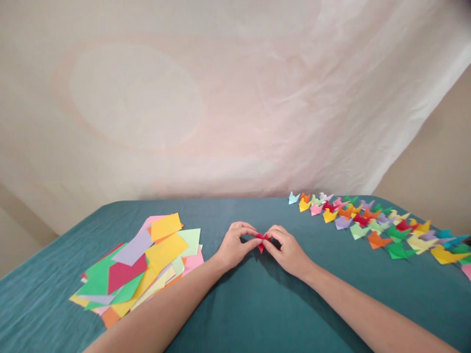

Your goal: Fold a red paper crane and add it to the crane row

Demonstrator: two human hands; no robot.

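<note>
A small red folded paper piece (261,239) lies between both hands at the middle of the teal table (257,304). My left hand (235,243) pinches its left side with curled fingers. My right hand (286,246) pinches its right side the same way. Most of the red piece is hidden by my fingers. The hands rest on or just above the cloth.
A loose heap of coloured paper squares (140,262) lies to the left. Several finished folded paper figures (379,225) stand in rows at the right, running to the table's right edge. A creased pale cloth backdrop (221,98) hangs behind the table.
</note>
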